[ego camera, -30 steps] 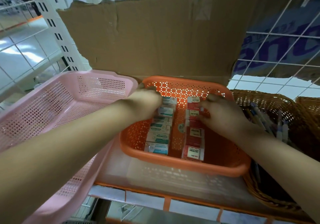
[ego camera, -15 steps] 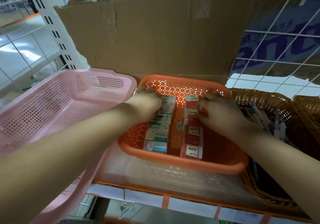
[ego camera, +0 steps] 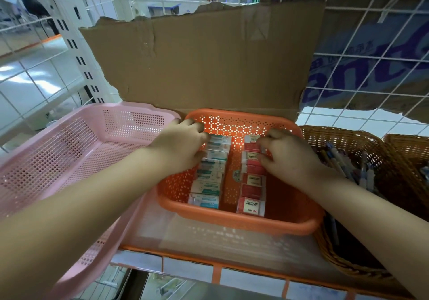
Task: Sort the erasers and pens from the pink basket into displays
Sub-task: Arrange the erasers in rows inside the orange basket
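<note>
1. Centre frame: left hand curls its fingers onto the far end of the teal erasers; right hand pinches the top red erasers, probably squaring the rows.
2. Both rows lie in the orange basket; pink basket sits just left of it; pens lie in the wicker basket at right.

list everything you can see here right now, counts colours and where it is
pink basket: one, pink, far left
orange basket: one, orange, centre
teal erasers: one row, teal and white, left in orange basket
red erasers: one row, red and white, right in orange basket
wicker baskets: two, brown, right
pens: several, blue and white, in nearer wicker basket
cardboard sheet: one, brown, behind baskets
shelf: one, clear with orange frame, under baskets
left hand: one, grips far end of teal row
right hand: one, pinches far red erasers
</note>
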